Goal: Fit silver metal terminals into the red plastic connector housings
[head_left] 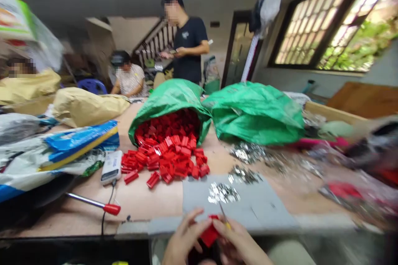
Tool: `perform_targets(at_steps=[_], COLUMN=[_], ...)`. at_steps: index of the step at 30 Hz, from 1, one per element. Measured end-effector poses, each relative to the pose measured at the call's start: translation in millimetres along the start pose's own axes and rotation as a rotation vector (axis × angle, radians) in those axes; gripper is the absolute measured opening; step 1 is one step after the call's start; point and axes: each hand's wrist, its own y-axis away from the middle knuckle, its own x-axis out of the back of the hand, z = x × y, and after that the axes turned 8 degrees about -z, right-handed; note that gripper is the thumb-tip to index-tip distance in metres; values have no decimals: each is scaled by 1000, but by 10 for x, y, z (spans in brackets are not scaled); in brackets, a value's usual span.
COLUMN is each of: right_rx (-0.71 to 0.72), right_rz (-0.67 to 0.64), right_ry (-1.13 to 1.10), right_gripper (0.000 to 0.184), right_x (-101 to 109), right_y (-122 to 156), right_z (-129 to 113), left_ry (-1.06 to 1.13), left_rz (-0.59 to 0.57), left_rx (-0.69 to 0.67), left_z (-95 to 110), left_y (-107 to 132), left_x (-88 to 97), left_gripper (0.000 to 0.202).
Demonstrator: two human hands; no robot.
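Observation:
A red plastic piece is pinched at the near edge of the table, between my left hand and my right hand. The fingers of my left hand are closed round its left side. My right hand touches its top with the thumb and also grips a thin metal-shafted tool, whose shaft points away from me; a bit of yellow shows at its base. Just beyond is a pile of small shiny metal pieces on a grey mat. Similar red pieces spill from a green sack.
A second green bag lies to the right, near more metal pieces. At left are a white device with a cable, a red-handled metal rod and plastic bags. One person stands behind the table; others sit further left.

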Motion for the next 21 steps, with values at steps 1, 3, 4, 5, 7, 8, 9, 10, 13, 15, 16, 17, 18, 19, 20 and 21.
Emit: perform_targets(at_steps=[1, 3, 4, 5, 7, 8, 9, 10, 13, 15, 16, 17, 18, 19, 20, 21], right_rx=[-9, -23, -26, -9, 85, 165, 259, 347, 399, 392, 392, 392, 389, 382, 371, 356], right_rz=[-9, -67, -83, -58, 86, 193, 287, 387, 571, 495, 423, 350, 295, 260, 245, 244], right_ry=[-53, -48, 12, 101, 347, 494, 659, 805, 1103, 1144, 1143, 1146, 1159, 1185, 1222, 1264], right_gripper=[59, 58, 58, 59, 59, 57, 51, 44, 31, 25, 22, 20, 18, 17, 15, 14], right_x=[-61, -121, -107, -60, 125, 253, 390, 527, 826, 868, 841, 789, 722, 648, 574, 508], right_y=[24, 47, 49, 48, 44, 40, 34, 24, -29, -76, -101, -127, -155, -183, -213, -241], right_z=[58, 116, 117, 101, 13, -56, -136, -222, -441, -505, -510, -500, -481, -457, -433, -412], left_ry=[-33, -152, -218, -280, -352, -359, -351, -333, -293, -296, -301, -306, -311, -315, -320, -328], left_rz=[43, 150, 180, 192, 196, 219, 249, 283, 338, 335, 325, 305, 281, 259, 239, 228], left_rx=[-11, -51, -55, -51, -43, -45, -44, -38, -5, 4, 8, 17, 29, 41, 53, 60], left_z=[-14, -41, -53, -62, -69, -68, -65, -60, -47, -46, -48, -50, -53, -57, -62, -70], left_y=[40, 64, 56, 40, -6, -33, -60, -86, -165, -211, -229, -244, -254, -260, -261, -258], left_x=[-19, -14, 11, 50, 144, 187, 221, 243, 248, 232, 228, 229, 235, 244, 255, 266], left_gripper=[34, 26, 26, 28, 35, 38, 41, 43, 40, 35, 34, 34, 35, 35, 35, 35])
